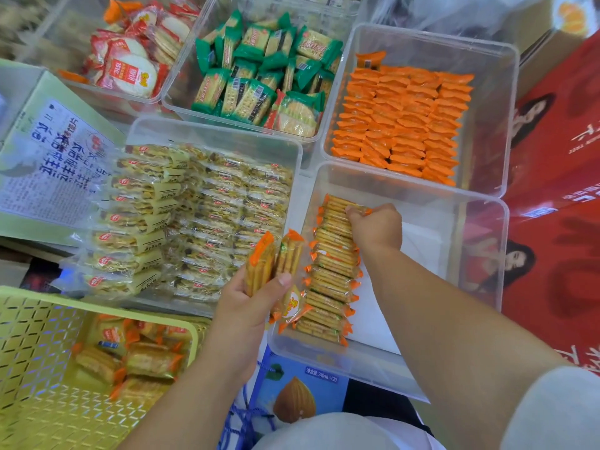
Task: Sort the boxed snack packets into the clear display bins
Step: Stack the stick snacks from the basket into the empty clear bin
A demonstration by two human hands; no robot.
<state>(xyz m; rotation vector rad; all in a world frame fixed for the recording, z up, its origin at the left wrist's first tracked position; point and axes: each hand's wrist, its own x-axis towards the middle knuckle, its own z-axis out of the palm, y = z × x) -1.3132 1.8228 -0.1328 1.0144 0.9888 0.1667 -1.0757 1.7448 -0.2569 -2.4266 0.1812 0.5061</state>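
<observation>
My left hand (pixel 251 302) grips a few orange-ended cracker packets (pixel 274 258) upright over the near left corner of a clear bin (pixel 470 228). Inside that bin a row of the same packets (pixel 331 274) stands on edge along the left wall. My right hand (pixel 376 227) reaches into the bin and pinches a packet at the far end of the row. More orange-ended packets (pixel 143 355) lie loose in a yellow-green basket (pixel 35 323) at the lower left.
Clear bins around hold yellow-wrapped packets (pixel 194 216), orange packets (pixel 402 125), green packets (pixel 263 76) and red-white rice crackers (pixel 136 53). A pale green carton (pixel 42 151) lies left, red cartons (pixel 558 177) right, a blue carton (pixel 302 391) below.
</observation>
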